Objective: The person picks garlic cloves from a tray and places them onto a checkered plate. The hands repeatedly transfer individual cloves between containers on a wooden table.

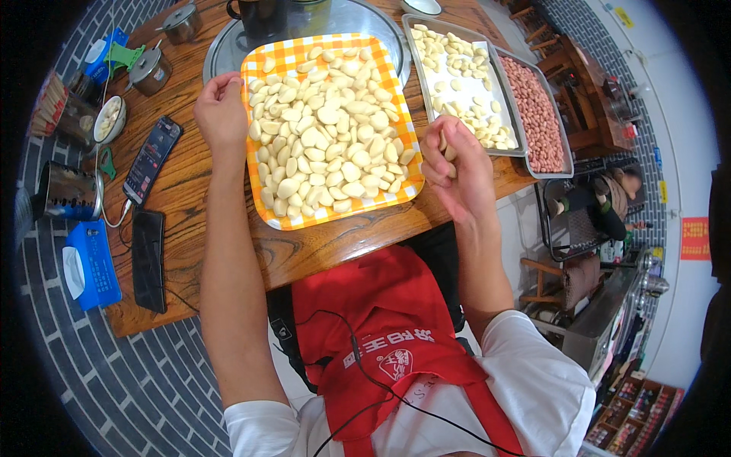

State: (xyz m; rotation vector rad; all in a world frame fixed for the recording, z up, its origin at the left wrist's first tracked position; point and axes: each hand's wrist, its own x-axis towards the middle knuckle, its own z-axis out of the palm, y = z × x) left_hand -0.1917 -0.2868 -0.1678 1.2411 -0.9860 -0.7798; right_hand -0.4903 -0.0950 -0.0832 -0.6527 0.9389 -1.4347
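My right hand [461, 163] is curled around several peeled garlic cloves [450, 153], in the air between two trays. To its left lies a square tray with an orange-and-white checked rim [337, 212], heaped with peeled garlic cloves [320, 137]. My left hand [221, 111] is at this tray's left rim with its fingers curled in; whether it grips the rim or holds a clove is hidden. Beyond my right hand, a metal tray [424, 85] with a white lining carries more cloves [465, 60], spread loosely in patches.
A second metal tray [565, 151] holds reddish peanuts. Behind the checked tray are a round metal tray [223, 48] and a dark mug [261, 17]. A phone [153, 160] on a cable, a small bowl [109, 119] and a blue tissue box [94, 268] stand left. A person sits at right.
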